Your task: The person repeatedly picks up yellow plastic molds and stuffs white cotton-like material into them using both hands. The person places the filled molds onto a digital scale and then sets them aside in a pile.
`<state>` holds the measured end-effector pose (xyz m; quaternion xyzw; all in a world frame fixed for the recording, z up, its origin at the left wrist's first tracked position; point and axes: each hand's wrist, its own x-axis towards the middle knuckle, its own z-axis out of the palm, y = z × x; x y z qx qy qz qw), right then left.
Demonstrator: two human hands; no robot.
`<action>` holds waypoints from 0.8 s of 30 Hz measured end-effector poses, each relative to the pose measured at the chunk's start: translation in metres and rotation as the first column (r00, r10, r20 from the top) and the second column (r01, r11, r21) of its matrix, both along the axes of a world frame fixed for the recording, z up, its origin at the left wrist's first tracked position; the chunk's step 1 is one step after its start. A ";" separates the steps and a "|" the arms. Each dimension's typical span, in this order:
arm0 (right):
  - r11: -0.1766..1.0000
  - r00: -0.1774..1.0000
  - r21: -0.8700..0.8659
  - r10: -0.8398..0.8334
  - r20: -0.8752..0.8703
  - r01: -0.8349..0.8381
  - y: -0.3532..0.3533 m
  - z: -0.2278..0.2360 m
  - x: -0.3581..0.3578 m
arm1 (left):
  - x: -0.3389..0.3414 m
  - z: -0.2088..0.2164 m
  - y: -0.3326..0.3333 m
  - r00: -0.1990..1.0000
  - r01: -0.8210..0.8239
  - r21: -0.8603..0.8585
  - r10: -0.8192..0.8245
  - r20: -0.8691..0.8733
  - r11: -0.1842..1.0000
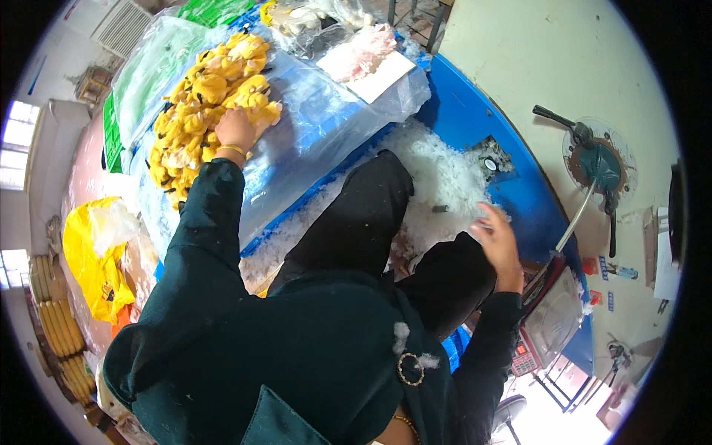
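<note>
A heap of small yellow plush pieces with black bits lies on a clear plastic sheet to my left. My left hand reaches into the heap's right side, its fingers curled against a yellow plush piece; the fingertips are partly hidden. At the right, my right hand hangs above my knee with its fingers apart and nothing in it. Close by, loose white fibre stuffing covers part of a blue surface and lies around my legs.
On the pale panel at the right is a round metal fitting with black handles and a thin metal tube. Below sits a scale. Pinkish fluff rests on a white board at the far side. A yellow bag lies left.
</note>
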<state>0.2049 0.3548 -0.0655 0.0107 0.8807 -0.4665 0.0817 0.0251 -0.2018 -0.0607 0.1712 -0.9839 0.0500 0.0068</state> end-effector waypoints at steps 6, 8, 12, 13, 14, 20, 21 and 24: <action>0.982 0.987 -0.166 -0.062 0.150 0.086 -0.027 0.006 0.021 | -0.021 -0.008 -0.011 0.815 0.370 0.522 0.000 -0.579 0.769; 0.956 0.984 -0.264 -0.089 0.154 0.128 -0.027 0.009 0.025 | -0.012 0.014 0.031 0.805 0.526 0.801 0.138 -0.577 0.285; 0.869 0.990 -0.488 -0.008 0.144 0.078 -0.070 0.043 0.000 | 0.029 0.046 0.132 0.837 0.547 0.837 -0.029 -0.546 0.034; 0.842 0.997 -0.538 0.011 0.077 0.032 -0.082 0.051 -0.009 | 0.042 0.048 0.157 0.837 0.538 0.843 -0.111 -0.535 -0.010; 0.799 0.997 -0.598 -0.022 0.067 0.058 -0.095 0.059 -0.017 | 0.056 0.050 0.179 0.728 0.679 0.725 -0.240 -0.643 0.115; 0.127 0.946 -0.956 -0.228 0.232 0.265 -0.102 0.075 -0.026 | 0.101 0.044 0.267 0.239 0.907 0.406 -0.664 -0.708 -0.107; 0.178 0.950 -0.952 -0.233 0.206 0.250 -0.091 0.072 -0.017 | 0.105 0.051 0.272 0.241 0.865 0.481 -0.722 -0.649 -0.145; 0.487 0.967 -0.838 -0.173 0.185 0.247 -0.058 0.072 0.009 | 0.093 0.071 0.281 0.298 0.797 0.552 -0.635 -0.713 -0.245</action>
